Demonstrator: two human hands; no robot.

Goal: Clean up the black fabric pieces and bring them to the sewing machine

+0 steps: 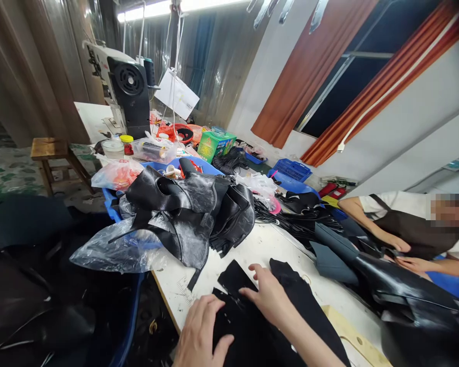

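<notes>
Black fabric pieces [248, 336] lie on the white worktable [265, 239] right before me. My left hand [201, 329] rests at their left edge, palm down, with the thumb spread from the fingers. Over the upper part of the fabric is my right hand [270, 295], its thumb and fingers apart and nothing seen between them. Another black fabric piece [306, 290] lies to its right, partly behind my forearm. Beyond both hands, a heap of shiny black leather pieces [193, 204] covers the table's far left side.
A blue crate [109, 204] and a clear plastic bag [110, 250] adjoin the heap. A sewing machine [128, 94] stands behind. Black leather [390, 270] lies at the right, where a co-worker's hands [405, 255] work. A cream machine part [352, 334] sits near my right forearm.
</notes>
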